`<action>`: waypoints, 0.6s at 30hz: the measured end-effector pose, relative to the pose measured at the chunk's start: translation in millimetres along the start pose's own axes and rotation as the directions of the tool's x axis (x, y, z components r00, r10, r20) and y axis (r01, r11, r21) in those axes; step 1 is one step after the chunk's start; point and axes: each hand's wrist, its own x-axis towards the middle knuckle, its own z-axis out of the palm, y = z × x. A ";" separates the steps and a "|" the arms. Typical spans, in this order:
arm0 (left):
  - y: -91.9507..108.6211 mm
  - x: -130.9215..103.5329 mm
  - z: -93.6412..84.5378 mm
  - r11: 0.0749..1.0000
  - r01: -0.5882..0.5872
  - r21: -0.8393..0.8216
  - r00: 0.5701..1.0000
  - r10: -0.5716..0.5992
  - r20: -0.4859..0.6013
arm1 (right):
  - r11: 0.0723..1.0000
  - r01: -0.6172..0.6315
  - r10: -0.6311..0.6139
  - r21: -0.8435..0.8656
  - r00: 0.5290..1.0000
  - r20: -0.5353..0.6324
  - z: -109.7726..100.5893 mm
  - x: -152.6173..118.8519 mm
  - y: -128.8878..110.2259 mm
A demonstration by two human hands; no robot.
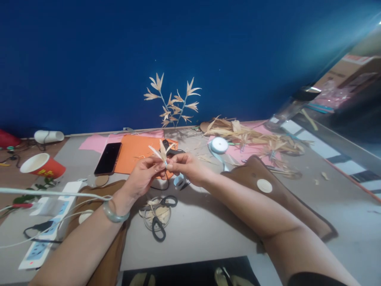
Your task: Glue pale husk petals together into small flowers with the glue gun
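Observation:
My left hand (144,174) and my right hand (186,167) meet above the middle of the table, both closed on the base of a small dried-husk flower (163,153). Its pale, pointed petals spread upward from my fingertips. A bit of light blue tape seems to show at its base. Beneath my hands, black-handled scissors (157,214) lie across a round clear dish (162,219) of husk pieces. A small roll of light blue tape (179,180) sits just below my right hand. Against the blue wall stand branches with several finished husk flowers (175,103).
An orange sheet (131,149) and a black phone (108,158) lie at left, near a red paper cup (44,166) and a power strip (56,226) with cables. A ribbon spool (219,145), dried husks (253,137) and a brown cushion (276,190) lie at right.

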 end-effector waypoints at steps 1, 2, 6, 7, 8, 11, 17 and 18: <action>-0.3 0.2 0.0 1.000 -0.005 0.006 1.000 0.005 -0.020 | 1.000 0.004 -0.005 -0.016 1.000 -0.025 0.5 -0.2 -0.3; -0.3 0.5 -0.2 1.000 -0.004 0.017 0.999 0.004 -0.037 | 0.999 0.010 -0.012 -0.039 0.999 -0.047 0.8 -0.6 -0.8; 1.6 2.4 -3.6 0.994 0.025 0.103 0.998 -0.019 -0.058 | 0.991 0.015 -0.025 -0.134 0.997 -0.066 0.4 -1.9 -3.8; 2.4 3.0 -5.0 0.991 0.022 0.130 0.998 -0.015 -0.053 | 0.989 0.012 -0.020 -0.145 0.998 -0.054 -0.2 -1.8 -4.1; 3.3 3.6 -6.2 0.987 0.015 0.160 0.999 -0.008 -0.047 | 0.988 0.008 -0.014 -0.153 0.999 -0.040 -0.9 -1.6 -4.1; 6.0 4.6 -8.3 0.965 -0.020 0.261 0.999 0.030 -0.034 | 0.986 0.004 -0.008 -0.165 1.000 -0.024 -2.6 -0.2 -2.9; 8.1 5.0 -7.5 0.913 -0.072 0.402 0.992 0.107 -0.068 | 0.979 -0.004 -0.008 -0.205 0.998 -0.061 -2.2 0.0 -4.2; 7.3 5.3 -7.9 0.913 -0.070 0.402 0.992 0.107 -0.070 | 0.975 -0.001 -0.014 -0.221 0.998 -0.068 -1.8 -0.6 -5.1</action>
